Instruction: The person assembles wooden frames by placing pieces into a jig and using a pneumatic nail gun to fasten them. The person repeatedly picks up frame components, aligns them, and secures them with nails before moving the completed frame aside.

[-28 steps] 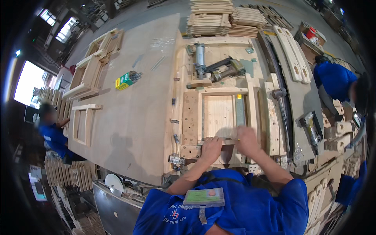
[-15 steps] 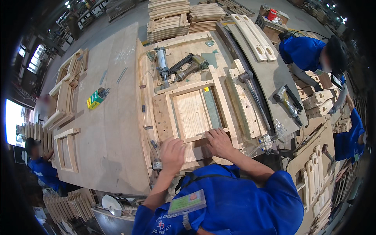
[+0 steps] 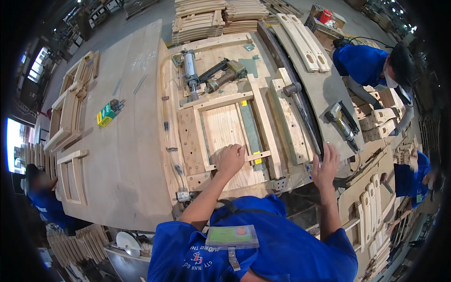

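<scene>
A light wooden frame point(image 3: 227, 100) lies in the jig on the bench in front of me. My left hand point(image 3: 230, 160) is closed over its near crossbar point(image 3: 260, 155), covering part of the bar. To the right, my right hand point(image 3: 325, 168) is raised beside the lower end of a hammer handle point(image 3: 307, 123). Its fingers are spread, and I see nothing held in them. The hammer head point(image 3: 291, 89) rests on a wooden block point(image 3: 288, 117) at the right of the jig.
Beyond the frame lie a pneumatic cylinder point(image 3: 190, 70) and a nail gun point(image 3: 225, 75). Another nail gun point(image 3: 343, 123) is at right. A small green-yellow box point(image 3: 107, 114) and assembled frames point(image 3: 73, 176) sit on the left board. A co-worker point(image 3: 361, 63) bends at far right.
My right hand has left the crossbar and moved right to the hammer handle's end. My left hand has shifted right along the crossbar. The view has moved slightly.
</scene>
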### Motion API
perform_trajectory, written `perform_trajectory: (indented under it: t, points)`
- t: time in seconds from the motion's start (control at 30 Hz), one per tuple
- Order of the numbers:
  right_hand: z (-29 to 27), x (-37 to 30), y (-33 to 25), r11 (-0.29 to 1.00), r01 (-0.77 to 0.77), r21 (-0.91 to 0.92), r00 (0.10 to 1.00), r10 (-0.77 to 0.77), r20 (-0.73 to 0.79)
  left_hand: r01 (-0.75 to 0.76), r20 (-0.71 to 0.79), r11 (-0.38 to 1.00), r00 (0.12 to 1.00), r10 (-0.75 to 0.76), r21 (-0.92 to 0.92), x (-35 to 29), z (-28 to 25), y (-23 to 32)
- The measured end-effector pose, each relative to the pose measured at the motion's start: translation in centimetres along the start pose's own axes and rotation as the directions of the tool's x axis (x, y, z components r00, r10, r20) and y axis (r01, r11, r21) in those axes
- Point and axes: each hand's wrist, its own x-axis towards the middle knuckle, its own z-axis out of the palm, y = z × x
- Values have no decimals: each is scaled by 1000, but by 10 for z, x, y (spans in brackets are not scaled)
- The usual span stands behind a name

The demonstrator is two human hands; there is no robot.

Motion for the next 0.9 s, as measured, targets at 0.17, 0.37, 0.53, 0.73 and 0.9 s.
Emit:
perform_trajectory:
  t: [0.17, 0.37, 0.53, 0.73, 0.9]
  points:
    - [54, 92, -7, 981, -78, 177, 996, 69, 56, 73, 74, 997, 994, -76, 35, 1, -6, 2]
    - [143, 111, -16, 953, -299, 40, 902, 268, 339, 122, 111, 991, 986, -126, 48, 4, -10, 6]
    - [156, 105, -12, 767, -512, 387, 831, 329, 448, 75, 64, 997, 995, -77, 34, 6, -6, 6]
    - [-3, 136, -97, 169, -621, 766, 779, 240, 579, 161, 159, 981, 971, -178, 113, 3, -9, -1]
    - [-86, 120, -116, 29, -62, 998, 988, 140, 57, 114, 120, 993, 986, -119, 43, -2, -6, -5]
